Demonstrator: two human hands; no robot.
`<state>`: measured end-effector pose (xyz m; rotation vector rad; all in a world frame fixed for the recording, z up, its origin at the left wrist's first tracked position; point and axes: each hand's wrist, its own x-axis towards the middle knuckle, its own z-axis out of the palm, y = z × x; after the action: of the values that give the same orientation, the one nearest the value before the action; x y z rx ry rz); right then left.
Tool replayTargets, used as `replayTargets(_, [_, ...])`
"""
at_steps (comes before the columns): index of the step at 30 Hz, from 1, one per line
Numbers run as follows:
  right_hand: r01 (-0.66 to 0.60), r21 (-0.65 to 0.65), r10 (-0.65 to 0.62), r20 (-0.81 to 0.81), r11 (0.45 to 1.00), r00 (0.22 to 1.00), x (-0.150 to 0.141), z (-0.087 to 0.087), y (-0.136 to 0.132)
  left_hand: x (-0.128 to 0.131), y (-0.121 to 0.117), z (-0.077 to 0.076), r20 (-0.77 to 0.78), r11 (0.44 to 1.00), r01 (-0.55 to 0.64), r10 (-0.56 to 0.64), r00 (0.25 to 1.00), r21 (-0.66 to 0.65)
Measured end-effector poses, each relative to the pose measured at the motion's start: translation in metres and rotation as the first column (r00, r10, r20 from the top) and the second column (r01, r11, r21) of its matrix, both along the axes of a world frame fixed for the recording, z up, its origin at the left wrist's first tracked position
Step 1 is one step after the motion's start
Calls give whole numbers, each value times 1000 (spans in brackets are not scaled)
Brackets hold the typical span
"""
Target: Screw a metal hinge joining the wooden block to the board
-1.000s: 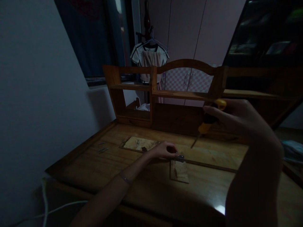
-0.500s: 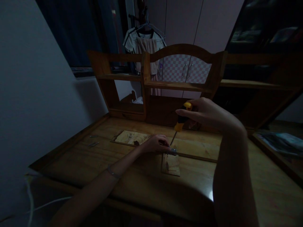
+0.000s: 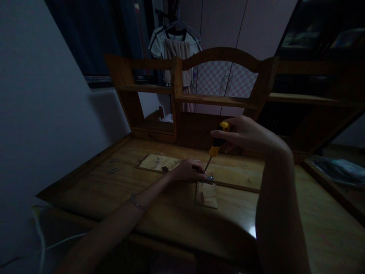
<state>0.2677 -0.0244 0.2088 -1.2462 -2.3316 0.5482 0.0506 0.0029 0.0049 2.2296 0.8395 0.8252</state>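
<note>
My right hand [image 3: 242, 131] grips a yellow and black screwdriver [image 3: 216, 146], whose shaft slants down to the left. Its tip ends beside the fingers of my left hand [image 3: 189, 170], at a small shiny metal hinge [image 3: 209, 179]. Thumb and fingers of that left hand are closed at the hinge's left end, pressing it to the wood. Under the hinge lies a short piece of board [image 3: 207, 196] with a torn, pale surface. The exact spot the tip touches is hidden by my fingers. A longer board [image 3: 156, 163] of the same kind lies behind my left hand.
Several thin metal pieces [image 3: 113, 170] lie on the left of the wooden desk [image 3: 168, 213]. A wooden shelf unit [image 3: 216, 101] rises along the back edge. Plastic-wrapped things [image 3: 339, 171] sit at the right. A white cable [image 3: 40, 239] hangs at lower left.
My right hand has brought the screwdriver left and down, from the air at the right to the hinge. My left hand has stayed at the hinge. The view has shifted slightly.
</note>
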Motion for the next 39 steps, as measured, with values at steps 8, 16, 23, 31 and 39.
replayTargets(8, [-8, 24, 7, 64, 1000, 998, 3, 3, -3, 1, 2, -1, 41, 999, 13, -11, 999, -39])
replayTargets(16, [51, 134, -66, 110, 990, 992, -7, 5, -9, 1, 0, 1, 29, 1000, -4, 4, 1000, -15])
replayTargets(23, [138, 387, -197, 116, 912, 974, -21, -2, -5, 1, -4, 6, -38, 998, -51, 50, 998, -22])
replayTargets(31, [-70, 219, 62, 45, 973, 997, -24, -3, -5, 2, -3, 1, 4, 999, -45, 45, 999, 11])
replayTargets(39, [6, 243, -37, 126, 970, 991, -22, 0, -8, 2, -2, 2, -1, 1000, -27, 27, 1000, -6])
